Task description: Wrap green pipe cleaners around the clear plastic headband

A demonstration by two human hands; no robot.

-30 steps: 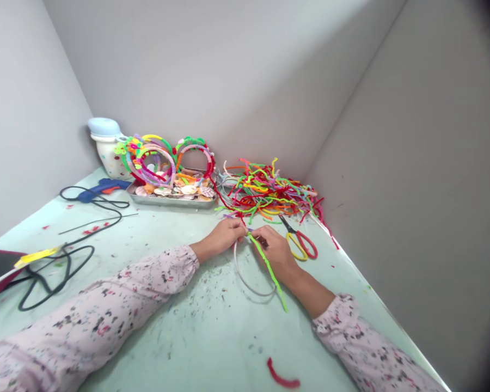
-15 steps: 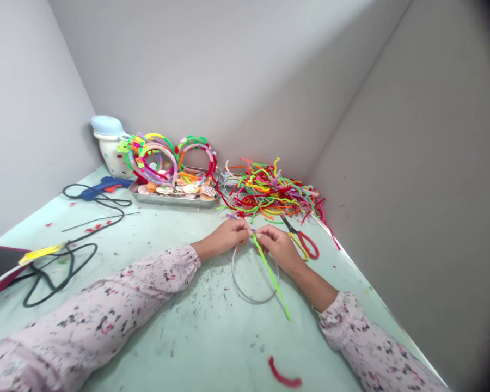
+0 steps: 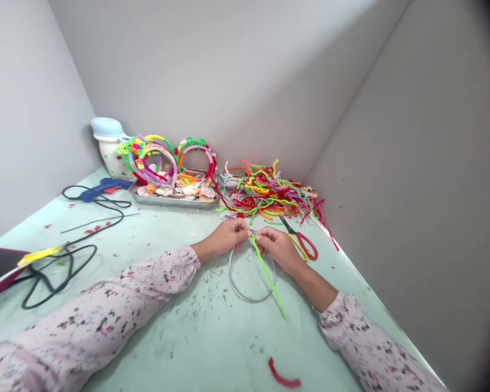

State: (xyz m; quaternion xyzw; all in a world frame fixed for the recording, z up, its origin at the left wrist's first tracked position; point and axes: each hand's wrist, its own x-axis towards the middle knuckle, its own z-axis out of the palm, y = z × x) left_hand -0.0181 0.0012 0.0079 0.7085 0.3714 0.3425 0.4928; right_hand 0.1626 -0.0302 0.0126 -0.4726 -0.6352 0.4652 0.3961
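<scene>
My left hand (image 3: 232,235) pinches the top of a thin grey wire hoop (image 3: 251,301) that hangs just over the table. Fingertips of my right hand (image 3: 278,247) are closed at the same spot, where a bright green pipe cleaner (image 3: 269,276) meets the hoop. From there its long end slants down to the right across the ring. Both fingertips nearly touch, and they partly hide the join. Beside my right hand lie scissors (image 3: 307,246) with red and yellow handles. A short red pipe cleaner piece (image 3: 283,375) rests on the table nearer to me.
A heap of coloured pipe cleaners (image 3: 269,190) lies at the back. Left of it, a metal tray (image 3: 175,201) holds shells, with decorated headbands (image 3: 196,149) above. Further left are a blue glue gun (image 3: 100,189), a dark cable (image 3: 71,267) and a white lidded container (image 3: 113,155).
The hoop and the green pipe cleaner's loose end have shifted slightly left. Both hands keep their pinch in nearly the same place.
</scene>
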